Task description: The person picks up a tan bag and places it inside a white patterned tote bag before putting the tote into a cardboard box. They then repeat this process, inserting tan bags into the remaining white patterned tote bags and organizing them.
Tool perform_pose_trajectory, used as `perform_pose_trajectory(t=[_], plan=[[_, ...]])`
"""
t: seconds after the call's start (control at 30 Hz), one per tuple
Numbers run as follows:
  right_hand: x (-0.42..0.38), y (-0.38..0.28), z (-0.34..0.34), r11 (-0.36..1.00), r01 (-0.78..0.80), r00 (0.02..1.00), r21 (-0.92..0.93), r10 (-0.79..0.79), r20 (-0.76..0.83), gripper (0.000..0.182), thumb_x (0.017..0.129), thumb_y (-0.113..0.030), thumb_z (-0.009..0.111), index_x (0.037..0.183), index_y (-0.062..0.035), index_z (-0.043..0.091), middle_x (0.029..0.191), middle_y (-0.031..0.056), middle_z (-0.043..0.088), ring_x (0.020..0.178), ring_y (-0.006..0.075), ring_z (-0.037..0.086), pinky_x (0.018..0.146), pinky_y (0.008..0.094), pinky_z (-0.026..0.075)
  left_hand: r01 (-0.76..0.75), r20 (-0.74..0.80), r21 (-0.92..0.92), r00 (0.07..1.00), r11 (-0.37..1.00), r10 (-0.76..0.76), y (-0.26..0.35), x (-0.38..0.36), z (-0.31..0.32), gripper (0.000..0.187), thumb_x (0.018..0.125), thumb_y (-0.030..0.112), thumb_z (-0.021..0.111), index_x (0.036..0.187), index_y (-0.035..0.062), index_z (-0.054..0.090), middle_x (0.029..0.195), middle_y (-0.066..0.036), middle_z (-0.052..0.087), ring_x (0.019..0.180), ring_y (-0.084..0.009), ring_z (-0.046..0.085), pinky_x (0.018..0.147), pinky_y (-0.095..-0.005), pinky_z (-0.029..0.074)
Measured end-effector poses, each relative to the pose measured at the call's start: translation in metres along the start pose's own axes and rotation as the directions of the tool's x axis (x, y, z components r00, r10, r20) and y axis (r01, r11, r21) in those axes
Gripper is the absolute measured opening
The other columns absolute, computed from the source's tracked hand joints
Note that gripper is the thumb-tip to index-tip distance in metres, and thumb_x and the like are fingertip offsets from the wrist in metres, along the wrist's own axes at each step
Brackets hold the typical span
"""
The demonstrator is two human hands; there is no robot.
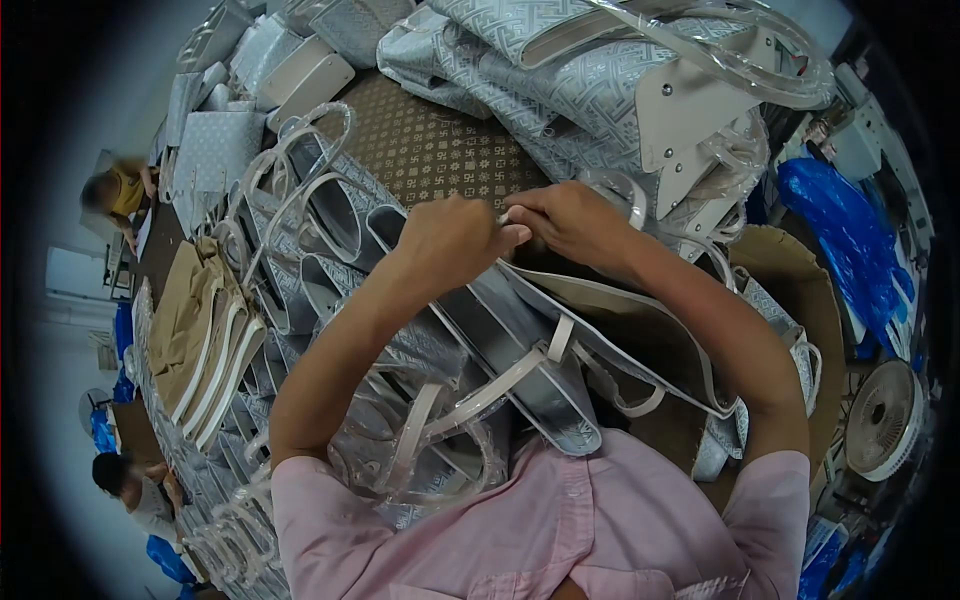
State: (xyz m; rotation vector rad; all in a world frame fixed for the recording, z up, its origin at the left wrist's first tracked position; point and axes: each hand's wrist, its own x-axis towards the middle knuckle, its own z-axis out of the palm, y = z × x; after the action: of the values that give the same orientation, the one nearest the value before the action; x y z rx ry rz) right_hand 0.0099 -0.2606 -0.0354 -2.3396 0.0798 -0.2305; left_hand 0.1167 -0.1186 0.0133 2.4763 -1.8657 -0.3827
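My left hand (450,240) is closed in a fist, its thumb pointing at the other hand. My right hand (572,225) is closed too, thumb and forefinger pinched together close to the left thumb. Whatever sits between the fingers is too small or hidden to make out. Just below them lies the far corner of an open tote bag (650,305) with a brown inside and pale trim. A grey handbag (520,345) with a whitish strap (490,392) stands between my forearms, against my body.
Several silvery patterned handbags (330,205) with plastic-wrapped handles crowd the left. Brown panels with white edges (205,340) lie among them. Patterned bag material (570,100) is heaped at the back. On the right are blue plastic (840,240) and a fan (884,420). Two people (125,195) work far left.
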Motion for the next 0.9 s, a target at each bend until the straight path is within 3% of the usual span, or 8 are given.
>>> perform_pose_trajectory(t=[0.17, 0.23, 0.4, 0.53, 0.6, 0.7, 0.77, 0.9], plan=[[-0.024, -0.013, -0.023, 0.996, -0.049, 0.978, -0.08, 0.032, -0.205, 0.03, 0.091, -0.019, 0.051, 0.115, -0.0016, 0.056, 0.093, 0.022, 0.063, 0.084, 0.0372, 0.061, 0.072, 0.0392, 0.047, -0.421, -0.097, -0.063, 0.905, 0.905, 0.414, -0.062, 0.051, 0.043, 0.028, 0.088, 0.024, 0.054, 0.088, -0.0031, 0.062, 0.071, -0.025, 0.059, 0.068, -0.0371, 0.061, 0.063, -0.046, 0.046], [-0.07, -0.027, -0.048, 0.96, 0.014, 0.964, -0.281, -0.087, -0.25, 0.032, 0.091, -0.02, 0.053, 0.117, -0.0022, 0.057, 0.099, 0.0174, 0.065, 0.086, 0.0308, 0.063, 0.075, 0.0357, 0.048, -0.274, -0.067, -0.371, 0.961, 0.888, 0.268, -0.072, 0.054, 0.041, 0.018, 0.083, 0.016, 0.056, 0.087, 0.0023, 0.067, 0.071, -0.021, 0.061, 0.065, -0.0337, 0.06, 0.061, -0.0424, 0.047], [-0.209, -0.016, -0.057, 0.805, -0.558, 0.674, 0.202, 0.582, -0.455, 0.032, 0.09, -0.021, 0.056, 0.118, -0.0035, 0.059, 0.1, 0.0092, 0.066, 0.092, 0.014, 0.061, 0.08, 0.0273, 0.047, -0.055, 0.107, -0.278, 0.99, 0.959, 0.088, -0.103, 0.076, 0.015, 0.027, 0.088, 0.021, 0.053, 0.081, -0.0019, 0.065, 0.062, -0.02, 0.058, 0.058, -0.0329, 0.058, 0.058, -0.0417, 0.045], [-0.264, -0.011, 0.015, 0.703, -0.419, 0.609, 0.574, 0.687, -0.397, 0.041, 0.089, -0.018, 0.057, 0.126, -0.0025, 0.051, 0.113, 0.0103, 0.061, 0.104, 0.0164, 0.056, 0.091, 0.0301, 0.044, 0.057, -0.055, -0.066, 0.997, 0.996, -0.061, -0.111, 0.085, 0.032, 0.027, 0.088, 0.021, 0.053, 0.079, -0.0022, 0.063, 0.062, -0.017, 0.058, 0.064, -0.0309, 0.062, 0.058, -0.0405, 0.047], [-0.265, -0.005, 0.045, 0.703, -0.281, 0.615, 0.653, 0.654, -0.44, 0.045, 0.087, -0.014, 0.06, 0.129, -0.0044, 0.049, 0.118, 0.0115, 0.058, 0.107, 0.0171, 0.055, 0.092, 0.0302, 0.044, -0.13, -0.369, 0.483, 0.867, 0.866, 0.336, -0.08, 0.068, 0.039, 0.016, 0.085, 0.014, 0.055, 0.088, -0.0007, 0.06, 0.079, -0.017, 0.061, 0.078, -0.0323, 0.063, 0.064, -0.0417, 0.049], [-0.251, 0.0, 0.067, 0.72, -0.1, 0.608, 0.687, 0.59, -0.53, 0.053, 0.081, -0.009, 0.065, 0.131, -0.004, 0.046, 0.124, 0.0124, 0.054, 0.111, 0.0175, 0.052, 0.093, 0.0299, 0.043, -0.509, -0.214, 0.215, 0.808, 0.834, 0.549, 0.019, 0.032, 0.021, 0.019, 0.08, 0.006, 0.055, 0.098, 0.0006, 0.06, 0.099, -0.017, 0.062, 0.086, -0.0319, 0.061, 0.074, -0.0409, 0.049], [-0.241, -0.003, 0.063, 0.872, -0.198, 0.592, 0.447, 0.47, -0.654, 0.057, 0.078, -0.009, 0.069, 0.13, -0.0032, 0.046, 0.123, 0.013, 0.054, 0.111, 0.0206, 0.053, 0.093, 0.0305, 0.042, -0.826, -0.139, 0.145, 0.528, 0.545, 0.837, 0.062, 0.024, 0.028, 0.032, 0.075, 0.004, 0.057, 0.107, 0.0023, 0.056, 0.1, -0.014, 0.061, 0.088, -0.0295, 0.06, 0.075, -0.0383, 0.049], [-0.238, 0.0, 0.06, 0.925, -0.206, 0.586, 0.319, 0.377, -0.717, 0.059, 0.075, -0.011, 0.071, 0.128, -0.0031, 0.046, 0.122, 0.0145, 0.053, 0.111, 0.0255, 0.054, 0.094, 0.0316, 0.042, -0.861, 0.026, 0.205, 0.48, 0.465, 0.877, 0.118, 0.027, 0.035, 0.044, 0.071, 0.003, 0.06, 0.115, 0.0058, 0.053, 0.105, -0.009, 0.056, 0.092, -0.0254, 0.059, 0.077, -0.0352, 0.049]])
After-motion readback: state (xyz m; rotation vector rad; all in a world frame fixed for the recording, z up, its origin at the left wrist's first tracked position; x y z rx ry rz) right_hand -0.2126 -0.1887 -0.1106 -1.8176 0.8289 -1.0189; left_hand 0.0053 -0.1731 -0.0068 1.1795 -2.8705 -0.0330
